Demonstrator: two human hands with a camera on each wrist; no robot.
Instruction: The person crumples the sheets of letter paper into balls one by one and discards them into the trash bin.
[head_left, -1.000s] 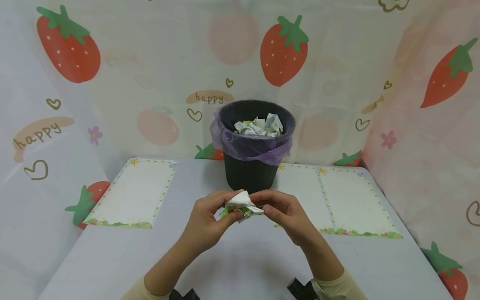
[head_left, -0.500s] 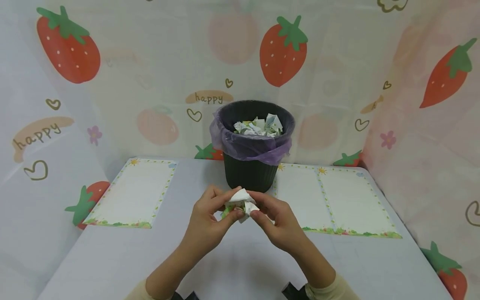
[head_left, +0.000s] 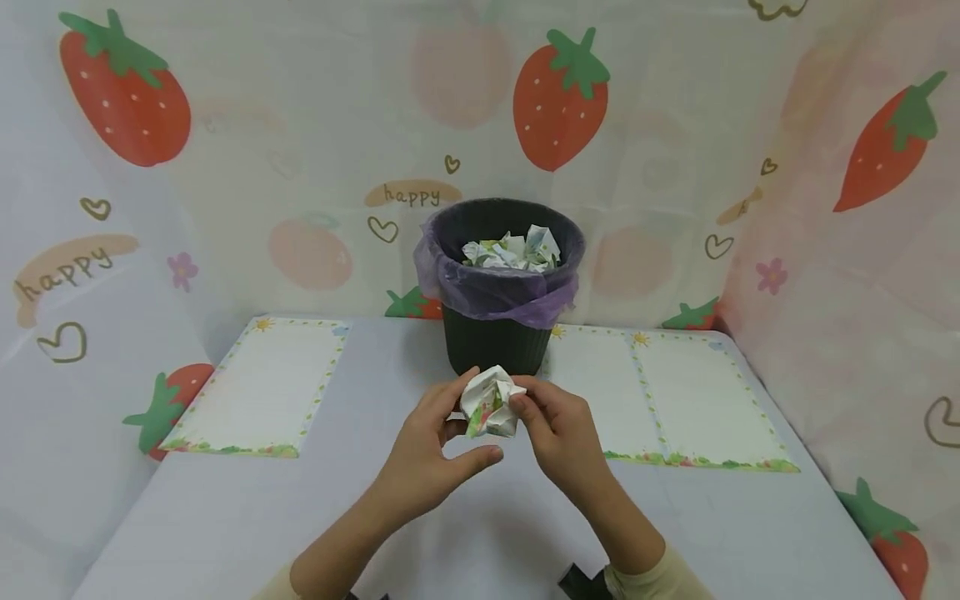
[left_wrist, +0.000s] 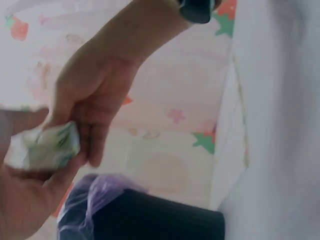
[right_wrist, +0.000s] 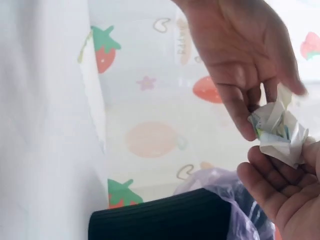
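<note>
Above the table, in front of the bin, a crumpled ball of paper (head_left: 491, 403) shows white with green and red print. My right hand (head_left: 558, 429) pinches its right side between thumb and fingers. On the other side, my left hand (head_left: 427, 450) has its fingers against the back of the ball. The left thumb sticks out below, off the paper. Folds of the ball are plain in the right wrist view, between the left hand (right_wrist: 245, 55) and the right hand (right_wrist: 285, 195).
Behind the hands stands a black bin (head_left: 495, 337) with a purple liner bag (head_left: 495, 292), holding several crumpled papers (head_left: 517, 250). A sheet (head_left: 258, 387) with a leafy border lies at left on the white table (head_left: 225, 525). More bordered sheets (head_left: 712, 400) lie at right. Strawberry-print cloth surrounds the table.
The paper has turned and become a rounder ball. My left thumb has come off it and spread away, while the right hand has kept its pinch. The view has shifted slightly.
</note>
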